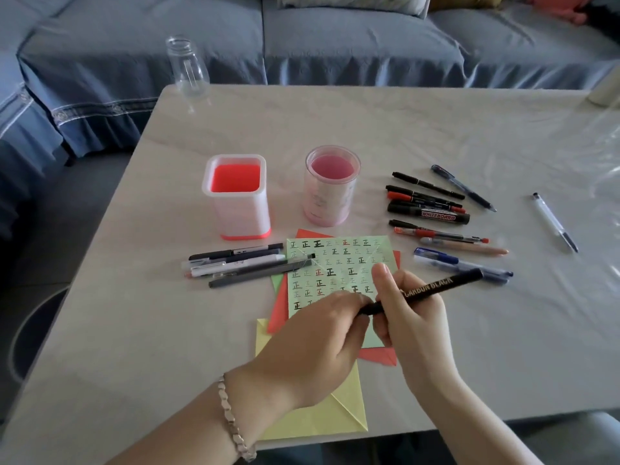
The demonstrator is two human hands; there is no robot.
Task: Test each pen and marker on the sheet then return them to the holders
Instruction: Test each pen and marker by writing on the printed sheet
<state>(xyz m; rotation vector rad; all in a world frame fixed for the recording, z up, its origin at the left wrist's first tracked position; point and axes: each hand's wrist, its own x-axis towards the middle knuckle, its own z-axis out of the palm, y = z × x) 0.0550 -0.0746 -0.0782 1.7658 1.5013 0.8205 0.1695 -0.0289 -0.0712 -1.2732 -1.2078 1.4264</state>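
1. The right hand grips a black pen lettered "CARBON BLACK", fingers curled round its barrel. The pen is held above the sheet's 4 o'clock corner, its far end pointing toward 2 o'clock.
2. The left hand, with a bracelet on its wrist, pinches the same pen's near end with curled fingers. Whether that end is a cap I cannot tell.
3. The green sheet, covered in rows of small black and red written marks, lies on the surface over a red paper and a yellow paper.
4. From the sheet, a square holder with a red inside stands at 11 o'clock, and a round pink holder at 12 o'clock, just beside it.
5. A bundle of pens lies at the sheet's 9 o'clock, some tips touching its edge.
6. A spread of markers and pens lies at 2 o'clock, among them a whiteboard marker.
7. A clear pen lies alone, well apart, at 3 o'clock.
8. A glass jar stands at the surface's far 11 o'clock corner.
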